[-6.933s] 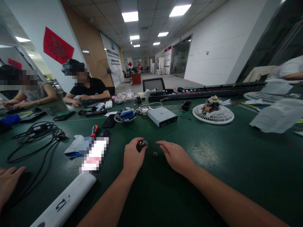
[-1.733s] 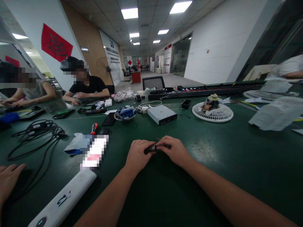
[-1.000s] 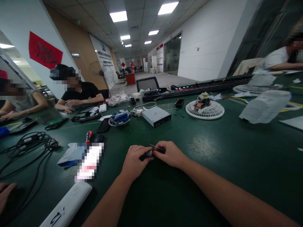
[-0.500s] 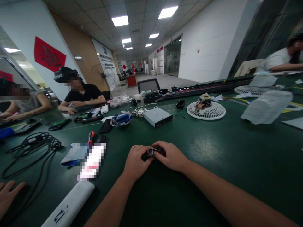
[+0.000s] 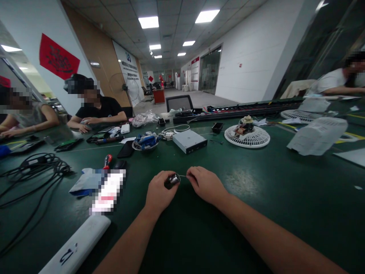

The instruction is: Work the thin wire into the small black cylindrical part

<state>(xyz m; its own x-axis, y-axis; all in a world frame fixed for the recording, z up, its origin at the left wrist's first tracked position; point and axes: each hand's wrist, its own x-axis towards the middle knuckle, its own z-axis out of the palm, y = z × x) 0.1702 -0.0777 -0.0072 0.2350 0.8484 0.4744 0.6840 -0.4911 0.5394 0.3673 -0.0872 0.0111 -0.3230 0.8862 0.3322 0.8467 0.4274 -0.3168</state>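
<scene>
Above the dark green table (image 5: pixel 270 205), my left hand (image 5: pixel 160 190) is wrapped round a small dark, shiny cylinder (image 5: pixel 172 180). My right hand (image 5: pixel 205 183) is just to the right of it, its thumb and fingertips pinched on a thin pale strand (image 5: pixel 183 176) that reaches across to the cylinder's right end. The two hands are apart. What the strand is made of is too small to tell.
A silver disc drive (image 5: pixel 189 140), a bowl of blue things (image 5: pixel 145 141) and a white fan grille (image 5: pixel 246 137) stand beyond the hands. To the left lie black cables (image 5: pixel 42 163), a red-handled tool (image 5: pixel 107 161) and a long white object (image 5: pixel 75 243). Other people sit around.
My hands have moved apart. The cylinder has stayed in my left hand, and the thin strand now spans the gap to my right hand. Another person's hand at the lower left has left the view.
</scene>
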